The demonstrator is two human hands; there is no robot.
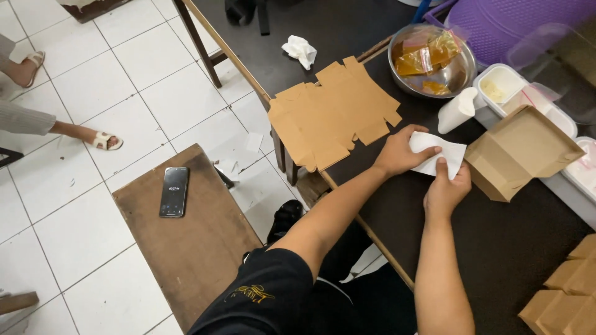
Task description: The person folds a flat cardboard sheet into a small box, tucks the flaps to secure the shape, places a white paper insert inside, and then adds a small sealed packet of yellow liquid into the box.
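Both hands pinch white paper sheet (442, 155) on dark table (496, 248), left hand (400, 152) and right hand (446, 189) mid-fold beside open cardboard box (518, 149); likely next needs lining box.

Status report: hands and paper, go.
Left hand and right hand both grip white paper sheet. Open cardboard box just right. Nothing blocking.

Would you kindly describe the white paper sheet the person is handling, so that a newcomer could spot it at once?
On the dark table, look just left of the open brown cardboard box. There the left hand and right hand pinch a thin white paper sheet. Unlike the crumpled white tissue farther along the table, it is flat and held in both hands.
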